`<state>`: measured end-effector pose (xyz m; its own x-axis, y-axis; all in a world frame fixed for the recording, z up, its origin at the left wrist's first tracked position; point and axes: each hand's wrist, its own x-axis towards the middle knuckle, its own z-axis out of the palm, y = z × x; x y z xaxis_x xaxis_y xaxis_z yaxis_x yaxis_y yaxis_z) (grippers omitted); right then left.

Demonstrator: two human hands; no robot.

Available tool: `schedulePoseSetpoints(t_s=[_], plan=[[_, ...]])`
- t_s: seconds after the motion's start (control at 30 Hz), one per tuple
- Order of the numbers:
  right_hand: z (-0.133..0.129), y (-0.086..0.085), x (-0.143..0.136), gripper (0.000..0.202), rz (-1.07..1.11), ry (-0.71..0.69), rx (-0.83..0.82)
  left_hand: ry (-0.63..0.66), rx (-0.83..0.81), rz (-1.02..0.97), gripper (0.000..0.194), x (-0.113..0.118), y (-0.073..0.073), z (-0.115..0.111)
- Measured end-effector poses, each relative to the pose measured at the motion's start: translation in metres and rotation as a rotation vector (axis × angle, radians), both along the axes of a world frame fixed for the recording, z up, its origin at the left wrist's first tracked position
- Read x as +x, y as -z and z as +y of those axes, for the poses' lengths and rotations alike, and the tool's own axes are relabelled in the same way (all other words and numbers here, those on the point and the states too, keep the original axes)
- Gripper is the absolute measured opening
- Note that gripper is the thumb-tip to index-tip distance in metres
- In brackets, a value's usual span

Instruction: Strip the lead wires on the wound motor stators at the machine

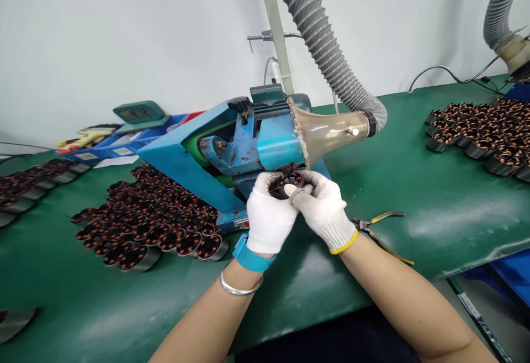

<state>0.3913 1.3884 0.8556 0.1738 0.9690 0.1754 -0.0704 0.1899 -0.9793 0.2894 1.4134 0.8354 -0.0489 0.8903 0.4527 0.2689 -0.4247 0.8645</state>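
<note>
Held at the front of the blue machine (279, 145), in a two-handed clasp: one coil ring (292, 179), dark and round, with coppery wire about its open top. At its left side, the left hand (269, 216) in a smooth-looking white knit glove; at its right, the right hand (325, 203) in a ribbed glove with yellow cuff edging, thumb and fingers closed at the near rim. Hands together around the ring, both clamped on it. At the left wrist, a flat blue strap (253, 259) and a rounded, shiny metal bracelet (240, 288).

Above the hands, a clear, brownish, funnel-shaped hood (333, 131) with a rough, crusted wide edge, joined at its narrow end to a ridged grey hose (323, 26). On the machine, chipped blue paint and angular plates around a curved green part.

To the left, on the glossy green tabletop (447, 186), closely packed rows of similar rings (153, 225), with smooth silvery walls and orange-brown windings; to the far right, another cluster (488, 131). Just beside the right cuff, metal pliers (364, 224) with slender yellow handles, spread apart. Behind the left rows, shallow blue bins (128, 145) and a rounded green device (139, 112).
</note>
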Motion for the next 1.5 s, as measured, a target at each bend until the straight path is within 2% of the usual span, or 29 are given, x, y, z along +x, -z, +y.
schedulePoseSetpoints(t_s=[0.23, 0.37, 0.47, 0.57, 0.63, 0.73, 0.83, 0.9, 0.93, 1.0, 1.07, 1.13, 1.2, 1.37, 1.5], plan=[[0.001, 0.003, -0.001, 0.034, 0.034, -0.004, -0.004, -0.014, -0.024, -0.035, 0.038, 0.004, 0.001, 0.000], [-0.007, 0.005, 0.000, 0.043, -0.183, 0.057, -0.004, -0.011, 0.018, -0.082, 0.045, -0.003, 0.008, -0.010], [-0.013, 0.006, 0.004, 0.044, -0.384, 0.042, 0.171, -0.003, 0.088, -0.131, 0.049, -0.011, 0.015, -0.017], [-0.016, 0.005, 0.011, 0.031, -0.453, -0.031, 0.377, 0.050, 0.147, -0.149, 0.047, -0.016, 0.022, -0.017], [-0.015, 0.003, 0.016, 0.024, -0.502, -0.018, 0.419, 0.082, 0.150, -0.139, 0.046, -0.017, 0.025, -0.016], [-0.009, 0.001, 0.022, 0.023, -0.487, 0.069, 0.282, 0.135, 0.123, -0.138, 0.048, -0.014, 0.027, -0.015], [0.003, 0.002, 0.026, 0.031, -0.087, 0.114, -0.007, 0.134, 0.096, -0.127, 0.047, -0.011, 0.025, -0.018], [0.009, 0.004, 0.027, 0.033, 0.162, 0.135, -0.100, 0.069, 0.067, -0.105, 0.046, -0.008, 0.021, -0.020], [0.010, 0.005, 0.026, 0.033, 0.188, 0.130, -0.123, 0.036, 0.044, -0.102, 0.047, -0.007, 0.020, -0.021], [0.008, 0.006, 0.023, 0.031, 0.045, 0.058, -0.163, 0.019, -0.023, -0.131, 0.050, -0.006, 0.017, -0.024], [0.002, 0.007, 0.016, 0.030, -0.160, -0.047, -0.167, 0.069, -0.086, -0.173, 0.054, -0.005, 0.014, -0.025], [-0.005, 0.008, 0.009, 0.040, -0.230, -0.110, -0.112, 0.105, -0.116, -0.189, 0.052, -0.006, 0.012, -0.025], [-0.007, 0.009, 0.003, 0.043, -0.185, -0.138, -0.074, 0.082, -0.129, -0.173, 0.048, -0.007, 0.008, -0.023], [0.000, 0.011, -0.001, 0.033, -0.074, -0.193, -0.096, 0.005, -0.174, -0.153, 0.041, -0.009, -0.002, -0.016], [0.004, 0.009, -0.002, 0.028, 0.002, -0.199, -0.051, -0.032, -0.117, -0.152, 0.040, -0.006, -0.007, -0.012]])
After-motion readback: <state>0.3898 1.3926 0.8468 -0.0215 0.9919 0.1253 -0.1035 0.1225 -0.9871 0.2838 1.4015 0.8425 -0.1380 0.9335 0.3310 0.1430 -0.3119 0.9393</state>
